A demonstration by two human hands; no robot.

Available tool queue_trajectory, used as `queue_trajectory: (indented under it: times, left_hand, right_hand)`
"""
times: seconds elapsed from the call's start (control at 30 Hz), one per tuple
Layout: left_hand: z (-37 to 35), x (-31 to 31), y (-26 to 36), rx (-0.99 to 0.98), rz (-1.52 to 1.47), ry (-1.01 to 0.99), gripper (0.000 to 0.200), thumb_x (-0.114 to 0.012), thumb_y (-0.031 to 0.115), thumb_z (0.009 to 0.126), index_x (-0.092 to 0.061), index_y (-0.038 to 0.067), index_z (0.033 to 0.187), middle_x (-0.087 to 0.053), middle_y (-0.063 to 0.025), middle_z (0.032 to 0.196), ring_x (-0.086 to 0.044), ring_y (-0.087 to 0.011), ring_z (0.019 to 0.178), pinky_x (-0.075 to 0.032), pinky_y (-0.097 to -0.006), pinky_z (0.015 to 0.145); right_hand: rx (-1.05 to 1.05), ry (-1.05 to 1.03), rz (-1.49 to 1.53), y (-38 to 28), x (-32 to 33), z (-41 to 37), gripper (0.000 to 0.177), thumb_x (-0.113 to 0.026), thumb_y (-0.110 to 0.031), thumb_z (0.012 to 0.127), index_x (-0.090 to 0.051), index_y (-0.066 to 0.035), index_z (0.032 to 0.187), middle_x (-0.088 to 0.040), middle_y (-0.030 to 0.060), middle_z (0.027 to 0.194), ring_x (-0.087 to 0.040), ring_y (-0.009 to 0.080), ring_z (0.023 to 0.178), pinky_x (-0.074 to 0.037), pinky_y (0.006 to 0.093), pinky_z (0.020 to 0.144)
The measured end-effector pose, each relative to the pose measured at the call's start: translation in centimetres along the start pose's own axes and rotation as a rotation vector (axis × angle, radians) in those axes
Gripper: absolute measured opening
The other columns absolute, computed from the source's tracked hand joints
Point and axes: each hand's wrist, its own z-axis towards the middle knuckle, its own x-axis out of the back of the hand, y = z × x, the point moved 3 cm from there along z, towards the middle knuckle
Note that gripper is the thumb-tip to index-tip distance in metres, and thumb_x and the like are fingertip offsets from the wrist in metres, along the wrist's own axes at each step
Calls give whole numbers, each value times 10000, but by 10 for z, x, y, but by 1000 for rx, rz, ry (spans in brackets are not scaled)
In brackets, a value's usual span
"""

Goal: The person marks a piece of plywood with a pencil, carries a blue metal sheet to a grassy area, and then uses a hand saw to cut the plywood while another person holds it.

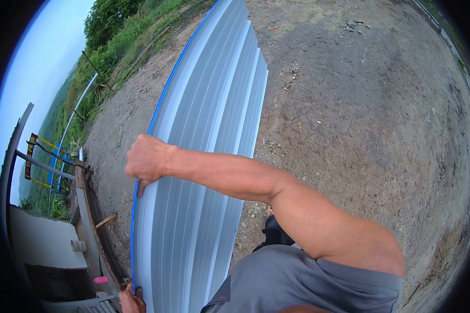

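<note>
A long stack of corrugated grey metal roofing sheets (pixel 209 104) with a blue left edge runs from the bottom of the view away over bare ground. My right hand (pixel 147 160) reaches across the sheets on an outstretched arm and is closed over the blue edge about halfway along. My left hand (pixel 131 300) shows only partly at the bottom edge. It grips the same blue edge at the near end of the sheets.
Gravelly dirt ground (pixel 365 104) lies to the right of the sheets. To the left are a rusty metal beam (pixel 89 208), a low concrete wall (pixel 42 240), railings and green bushes (pixel 115 31). My dark shoe (pixel 274 232) stands beside the sheets.
</note>
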Motion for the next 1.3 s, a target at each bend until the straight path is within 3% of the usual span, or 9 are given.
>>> queue_trajectory:
  times: [0.1, 0.13, 0.23, 0.3, 0.33, 0.63, 1.1, 1.23, 1.3]
  left_hand:
    - [90, 22, 9, -252, -130, 378, 258, -651, 83, 842, -578, -77, 1031, -561, -273, 882, -554, -408, 861, -435, -435, 770]
    - [111, 54, 53, -169, 16, 231, 298, -656, 80, 854, -555, -97, 1072, -542, -277, 937, -562, -390, 879, -435, -430, 784]
    - [186, 111, 134, -254, 94, 282, 263, -638, 56, 855, -571, -67, 1078, -539, -246, 873, -540, -364, 800, -421, -407, 752]
    - [235, 155, 210, -161, 53, 109, 252, -629, 39, 848, -583, -34, 1085, -528, -220, 809, -493, -339, 734, -404, -399, 727]
    - [265, 166, 241, -251, -46, 243, 64, -612, 19, 826, -604, -4, 886, -537, -271, 687, -479, -414, 686, -404, -457, 666]
    - [549, 302, 512, -342, 143, -5, 130, -622, 117, 801, -617, 46, 910, -579, -273, 725, -566, -460, 740, -464, -504, 663]
    - [810, 541, 1024, -762, 219, 66, 107, -606, 110, 834, -582, 30, 902, -586, -249, 726, -578, -449, 739, -463, -499, 652]
    - [882, 619, 1137, -959, -3, 294, 91, -610, 64, 788, -560, 17, 847, -581, -240, 720, -571, -445, 725, -452, -475, 624]
    - [924, 637, 1159, -893, 16, 508, 64, -599, 27, 761, -562, 17, 813, -563, -243, 704, -572, -433, 690, -447, -454, 598]
  right_hand:
    - [-70, 28, -16, 104, 14, 23, 559, -687, -660, 589, -634, -104, 596, -623, 86, 579, -660, 289, 625, -507, 410, 543]
    - [-92, 31, -28, 140, 18, 30, 555, -690, -658, 588, -635, -106, 600, -623, 86, 578, -660, 286, 625, -509, 408, 543]
    - [-102, 92, -56, 251, 25, 51, 545, -691, -653, 597, -631, -112, 604, -619, 85, 574, -658, 286, 622, -508, 405, 540]
    - [-128, 83, -58, 325, 28, 59, 532, -690, -646, 606, -630, -118, 613, -615, 89, 572, -656, 287, 620, -503, 410, 535]
    - [-142, 79, -60, 365, 28, 63, 526, -690, -643, 610, -629, -121, 618, -613, 91, 571, -654, 287, 619, -501, 412, 533]
    - [-321, 8, -156, 733, 11, 82, 417, -750, -499, 638, -587, -119, 696, -591, 50, 597, -627, 276, 640, -465, 404, 550]
    - [-543, 94, -455, 1240, 209, 17, 418, -762, -470, 644, -543, -116, 675, -577, 39, 596, -614, 262, 618, -450, 407, 524]
    - [-608, 145, -595, 1370, 295, 20, 497, -710, -617, 655, -610, -131, 689, -597, 32, 552, -628, 255, 582, -453, 384, 505]
    - [-628, 142, -649, 1427, 331, 18, 498, -718, -621, 640, -622, -135, 693, -587, 29, 533, -621, 236, 566, -446, 370, 497]
